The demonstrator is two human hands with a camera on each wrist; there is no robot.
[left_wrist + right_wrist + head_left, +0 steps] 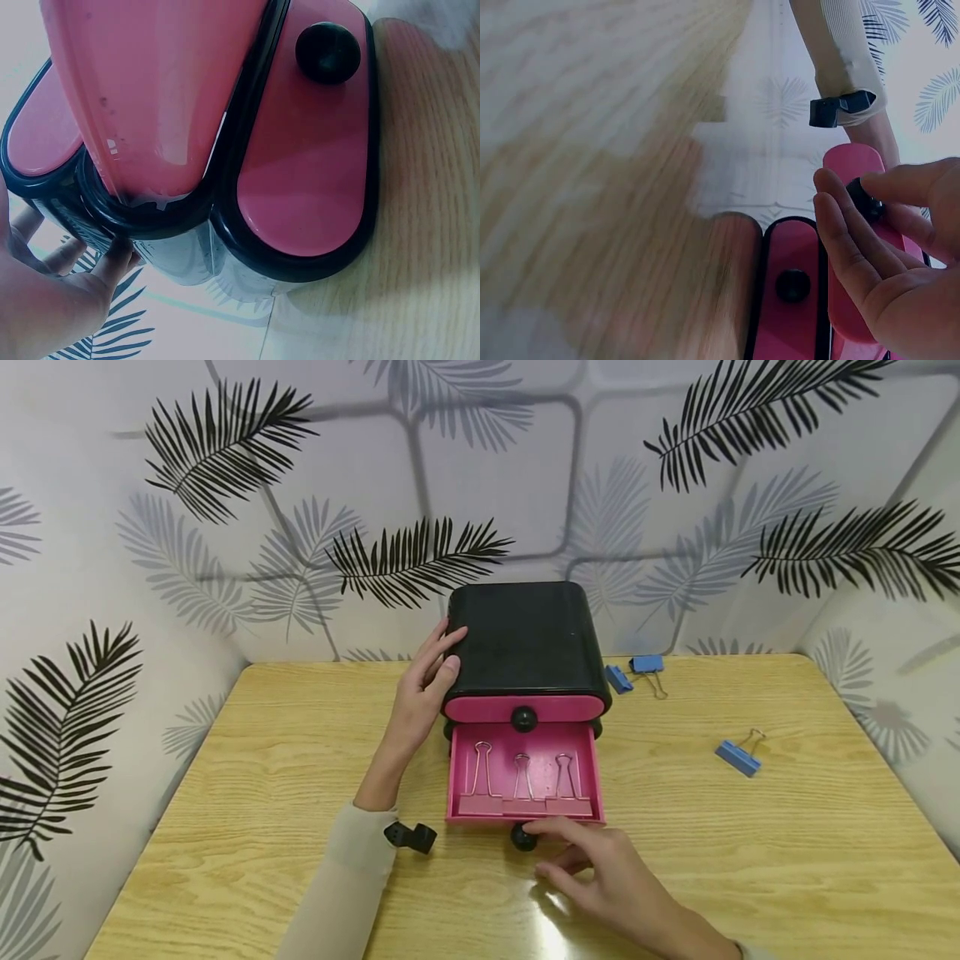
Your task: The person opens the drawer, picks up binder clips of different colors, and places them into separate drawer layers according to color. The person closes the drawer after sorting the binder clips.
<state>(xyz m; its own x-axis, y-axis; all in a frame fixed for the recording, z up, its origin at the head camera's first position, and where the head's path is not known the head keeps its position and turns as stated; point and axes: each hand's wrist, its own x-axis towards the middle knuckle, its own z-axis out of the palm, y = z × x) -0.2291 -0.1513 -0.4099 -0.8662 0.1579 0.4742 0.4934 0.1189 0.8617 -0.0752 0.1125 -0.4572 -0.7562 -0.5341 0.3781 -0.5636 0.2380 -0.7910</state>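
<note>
A black cabinet point(525, 639) with pink drawers stands on the table, a drawer below the top one pulled out point(525, 820). Three pink binder clips point(480, 804) lie in a row along its front. The left hand point(416, 702) rests against the cabinet's left side, fingers spread; the left wrist view shows this hand point(60, 292) at the casing. At the open drawer's black knob point(523, 837), the right hand point(611, 877) touches with one fingertip, its thumb lower and apart. In the right wrist view the right hand point(900, 277) has loosely bent fingers about the knob point(864, 200).
Right of the cabinet lie two blue binder clips point(647, 663) close together, and another blue clip point(738, 757) farther right on the wooden table point(300, 760). A closed drawer with a black knob point(328, 52) sits beneath the open one. A leaf-patterned backdrop point(495, 477) stands behind.
</note>
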